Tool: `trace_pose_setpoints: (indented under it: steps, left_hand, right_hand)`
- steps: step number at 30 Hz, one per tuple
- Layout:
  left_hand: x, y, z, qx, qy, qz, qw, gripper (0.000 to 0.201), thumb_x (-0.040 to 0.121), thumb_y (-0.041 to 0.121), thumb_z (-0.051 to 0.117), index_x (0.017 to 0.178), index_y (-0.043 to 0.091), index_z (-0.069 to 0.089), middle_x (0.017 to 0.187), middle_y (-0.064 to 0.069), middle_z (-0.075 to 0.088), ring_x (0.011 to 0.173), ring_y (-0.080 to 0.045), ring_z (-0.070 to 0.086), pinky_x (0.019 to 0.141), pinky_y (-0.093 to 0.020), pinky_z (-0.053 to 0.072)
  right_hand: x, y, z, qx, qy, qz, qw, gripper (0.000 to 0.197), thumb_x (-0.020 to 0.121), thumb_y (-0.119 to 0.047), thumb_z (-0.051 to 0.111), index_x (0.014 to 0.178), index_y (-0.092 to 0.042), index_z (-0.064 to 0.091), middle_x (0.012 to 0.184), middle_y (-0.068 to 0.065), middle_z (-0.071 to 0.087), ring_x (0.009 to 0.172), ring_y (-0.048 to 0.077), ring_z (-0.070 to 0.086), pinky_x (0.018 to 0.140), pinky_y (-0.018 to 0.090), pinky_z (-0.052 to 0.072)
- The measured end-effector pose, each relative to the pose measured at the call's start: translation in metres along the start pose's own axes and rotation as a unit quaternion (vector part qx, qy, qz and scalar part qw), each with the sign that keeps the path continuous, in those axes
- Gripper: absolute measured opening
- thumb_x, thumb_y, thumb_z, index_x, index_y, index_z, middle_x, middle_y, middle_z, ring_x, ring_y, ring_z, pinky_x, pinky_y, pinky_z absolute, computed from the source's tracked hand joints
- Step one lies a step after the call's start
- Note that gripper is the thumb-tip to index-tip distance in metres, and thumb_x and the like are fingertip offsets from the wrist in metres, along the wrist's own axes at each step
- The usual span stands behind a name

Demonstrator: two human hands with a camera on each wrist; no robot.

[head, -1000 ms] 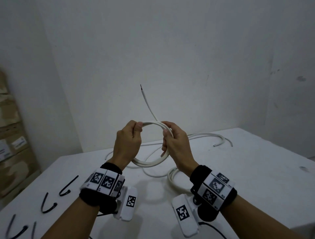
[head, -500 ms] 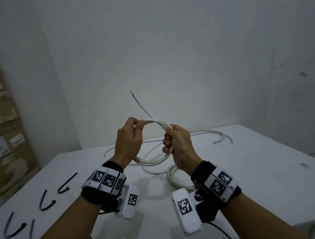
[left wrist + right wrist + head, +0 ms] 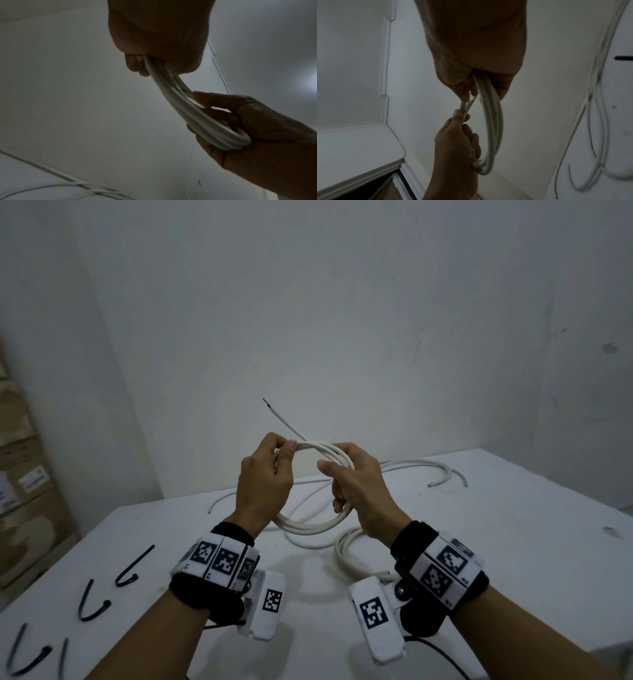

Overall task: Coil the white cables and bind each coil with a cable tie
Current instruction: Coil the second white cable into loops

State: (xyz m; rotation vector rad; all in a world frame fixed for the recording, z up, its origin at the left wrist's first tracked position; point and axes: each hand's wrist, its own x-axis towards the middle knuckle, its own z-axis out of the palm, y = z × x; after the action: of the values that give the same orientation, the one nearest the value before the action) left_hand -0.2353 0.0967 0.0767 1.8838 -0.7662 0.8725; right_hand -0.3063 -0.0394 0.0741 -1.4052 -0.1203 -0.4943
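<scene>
A white cable coil (image 3: 310, 527) of several loops is held up above the white table (image 3: 513, 542). My left hand (image 3: 265, 477) pinches the loops at the coil's top left between thumb and fingers. My right hand (image 3: 356, 484) grips the coil's right side, fingers curled round the strands. The cable's free end (image 3: 281, 419), with a bare reddish tip, sticks up and to the left past the hands. In the left wrist view the coil (image 3: 180, 105) runs from my left hand (image 3: 154, 63) to my right hand (image 3: 240, 128). The right wrist view shows the loops (image 3: 491, 121) bunched between both hands.
More loose white cables (image 3: 418, 465) lie on the table behind the hands, and another coil (image 3: 346, 556) lies under my right wrist. Several black cable ties (image 3: 132, 568) lie at the table's front left. Cardboard boxes (image 3: 24, 474) stand at the left. A white wall is close behind.
The free end has swung from nearly upright down toward the left. My right hand has shifted its grip along the coil's right side. The coil stays lifted.
</scene>
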Motion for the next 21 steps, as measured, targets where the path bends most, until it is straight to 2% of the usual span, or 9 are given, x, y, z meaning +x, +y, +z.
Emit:
trace_pose_setpoints:
  steps: [3, 8, 11, 14, 16, 19, 21]
  left_hand:
    - [0.001, -0.003, -0.001, 0.011, 0.003, 0.0, 1.0, 0.021, 0.1, 0.025, 0.048, 0.089, 0.01, 0.057, 0.048, 0.008, 0.036, 0.041, -0.01, 0.038, 0.04, -0.017, 0.027]
    - [0.001, -0.004, -0.002, 0.034, -0.003, -0.002, 0.999, 0.023, 0.099, 0.027, 0.048, 0.088, 0.01, 0.057, 0.048, 0.008, 0.038, 0.043, -0.01, 0.04, 0.041, -0.018, 0.028]
    - [0.001, -0.005, -0.001, 0.045, -0.005, 0.001, 0.999, 0.023, 0.1, 0.029, 0.047, 0.088, 0.011, 0.056, 0.049, 0.007, 0.039, 0.045, -0.011, 0.041, 0.042, -0.018, 0.026]
    - [0.002, -0.003, -0.001, 0.048, -0.003, 0.008, 0.999, 0.023, 0.1, 0.029, 0.047, 0.088, 0.011, 0.056, 0.049, 0.007, 0.039, 0.044, -0.012, 0.04, 0.043, -0.021, 0.026]
    - [0.002, -0.002, -0.001, 0.037, 0.0, 0.009, 0.999, 0.023, 0.099, 0.029, 0.047, 0.091, 0.01, 0.056, 0.048, 0.008, 0.038, 0.042, -0.01, 0.039, 0.041, -0.017, 0.025]
    - [0.001, 0.001, -0.001, 0.021, 0.0, 0.006, 1.0, 0.018, 0.099, 0.027, 0.048, 0.104, 0.011, 0.055, 0.046, 0.009, 0.036, 0.038, -0.009, 0.038, 0.039, -0.017, 0.027]
    - [0.0, 0.002, 0.0, 0.018, -0.008, 0.004, 1.0, 0.024, 0.099, 0.026, 0.048, 0.119, 0.015, 0.054, 0.046, 0.008, 0.034, 0.039, -0.01, 0.038, 0.04, -0.018, 0.028]
  right_hand:
    - [0.002, 0.001, -0.002, -0.012, 0.011, -0.026, 1.0, 0.012, 0.087, -0.009, 0.064, 0.094, -0.01, 0.054, 0.057, 0.001, 0.045, 0.042, 0.01, 0.041, 0.039, 0.024, 0.042]
    - [0.005, 0.001, -0.008, -0.023, -0.011, 0.001, 1.0, 0.007, 0.086, -0.007, 0.065, 0.086, -0.007, 0.058, 0.065, 0.004, 0.052, 0.052, 0.009, 0.051, 0.042, 0.024, 0.046]
    - [0.008, -0.001, -0.011, 0.013, -0.067, 0.072, 0.995, 0.005, 0.087, -0.008, 0.061, 0.083, -0.008, 0.059, 0.067, 0.002, 0.051, 0.06, 0.01, 0.053, 0.043, 0.023, 0.045]
    - [0.009, -0.003, -0.013, 0.142, -0.113, 0.155, 0.971, 0.013, 0.088, -0.003, 0.052, 0.078, -0.011, 0.055, 0.059, -0.002, 0.047, 0.051, 0.009, 0.047, 0.042, 0.02, 0.036]
    - [0.009, -0.004, -0.013, 0.185, -0.112, 0.175, 0.961, 0.015, 0.087, -0.002, 0.049, 0.076, -0.013, 0.051, 0.054, -0.005, 0.041, 0.045, 0.008, 0.037, 0.04, 0.019, 0.029]
    - [0.009, -0.006, -0.013, 0.159, -0.098, 0.155, 0.97, 0.02, 0.09, -0.019, 0.056, 0.072, -0.017, 0.048, 0.054, -0.006, 0.03, 0.045, 0.008, 0.025, 0.039, 0.018, 0.024]
    - [0.008, -0.006, -0.011, 0.088, -0.079, 0.112, 0.987, 0.025, 0.091, -0.033, 0.059, 0.075, -0.018, 0.047, 0.054, -0.006, 0.029, 0.045, 0.008, 0.025, 0.039, 0.02, 0.026]
